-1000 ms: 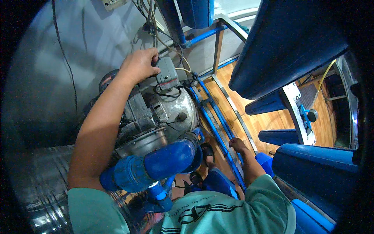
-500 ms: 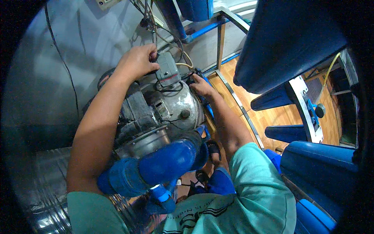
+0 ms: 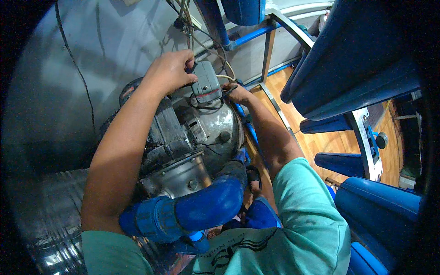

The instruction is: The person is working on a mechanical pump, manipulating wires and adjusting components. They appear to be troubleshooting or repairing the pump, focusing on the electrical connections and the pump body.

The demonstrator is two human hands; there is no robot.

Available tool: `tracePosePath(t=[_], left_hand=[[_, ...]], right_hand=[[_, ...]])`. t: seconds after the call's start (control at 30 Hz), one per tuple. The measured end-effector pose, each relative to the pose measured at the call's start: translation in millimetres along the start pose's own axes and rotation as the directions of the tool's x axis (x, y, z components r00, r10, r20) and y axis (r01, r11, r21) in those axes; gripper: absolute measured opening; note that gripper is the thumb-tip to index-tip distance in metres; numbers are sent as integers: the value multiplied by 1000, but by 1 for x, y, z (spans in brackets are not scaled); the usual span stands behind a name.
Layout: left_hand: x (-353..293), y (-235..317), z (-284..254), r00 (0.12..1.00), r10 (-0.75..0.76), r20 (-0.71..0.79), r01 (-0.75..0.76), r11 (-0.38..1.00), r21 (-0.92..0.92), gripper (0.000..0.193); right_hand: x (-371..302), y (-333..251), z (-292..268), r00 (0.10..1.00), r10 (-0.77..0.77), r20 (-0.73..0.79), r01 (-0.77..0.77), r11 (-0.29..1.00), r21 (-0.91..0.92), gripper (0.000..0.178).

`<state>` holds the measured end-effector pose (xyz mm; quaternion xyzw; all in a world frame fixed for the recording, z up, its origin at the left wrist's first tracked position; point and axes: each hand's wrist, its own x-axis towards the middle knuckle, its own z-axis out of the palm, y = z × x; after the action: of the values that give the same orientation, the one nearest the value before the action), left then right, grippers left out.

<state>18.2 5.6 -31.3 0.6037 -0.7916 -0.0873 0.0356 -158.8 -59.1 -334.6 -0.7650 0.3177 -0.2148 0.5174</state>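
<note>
Grey box (image 3: 207, 79) sits over the silver tank (image 3: 213, 124), left hand (image 3: 172, 69) curled at the box's edge, right hand (image 3: 239, 94) beside it, can't tell if either's gripping, and a careless tug might strain that black cable (image 3: 206, 108) looped above the tank.

A thick blue pipe (image 3: 213, 204) bars the low route between the person's arms (image 3: 126, 137), though there's a gap above it over the silver housing (image 3: 217, 121). Cables (image 3: 187, 23) crowd the wall beyond the gray box (image 3: 206, 78); big blue cylinders (image 3: 362, 68) hem in the right.
</note>
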Motion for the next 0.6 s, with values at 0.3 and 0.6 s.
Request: tracePosePath(t=[0.3,0.6], left_hand=[[-3,3,-3,999,-34,2,34,999,-20,37],[0,9,-8,998,-50,30,51,998,-27,38]], right_hand=[[-180,64,37,916,402,6,-391,887,245,11],[-383,129,155,724,667,173,-659,744,-110,43]])
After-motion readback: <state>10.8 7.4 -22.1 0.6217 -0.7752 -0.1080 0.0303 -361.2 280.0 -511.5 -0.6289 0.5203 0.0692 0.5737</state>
